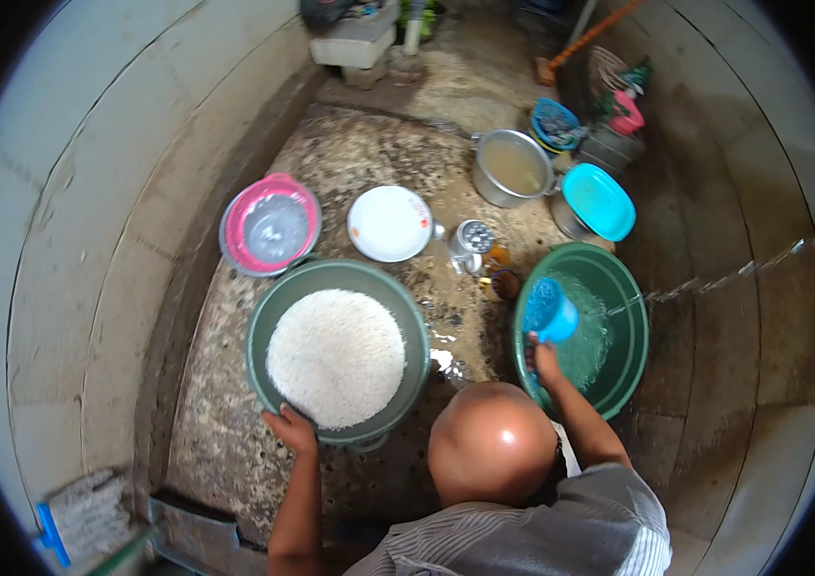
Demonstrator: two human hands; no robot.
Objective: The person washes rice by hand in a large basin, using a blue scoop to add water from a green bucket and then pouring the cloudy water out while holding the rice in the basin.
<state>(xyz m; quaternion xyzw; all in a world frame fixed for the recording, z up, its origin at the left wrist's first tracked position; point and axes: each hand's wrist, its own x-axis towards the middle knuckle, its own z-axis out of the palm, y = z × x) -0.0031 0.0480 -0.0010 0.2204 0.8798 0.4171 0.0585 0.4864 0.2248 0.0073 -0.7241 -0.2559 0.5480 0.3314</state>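
Observation:
My left hand (291, 429) grips the near-left rim of a grey-green basin (420, 365) with its fingers closed. A broad heap of white rice (338, 357) fills most of the basin's floor. To the right, my right hand (542, 359) is closed round the handle of a blue plastic dipper (561, 320). The dipper is tilted inside a green tub (640, 317), low over the water (592, 355). A thin stream of water (705, 284) arcs into that tub from the right. How much the dipper holds is hard to tell.
Beyond the basins stand a pink bowl (307, 206) in a larger one, a white plate (390, 223), a metal mug (466, 252), a pot of cloudy liquid (513, 167) and a turquoise lid (599, 202). Walls rise on both sides. A rounded bare-skinned shape (492, 446) shows between my arms.

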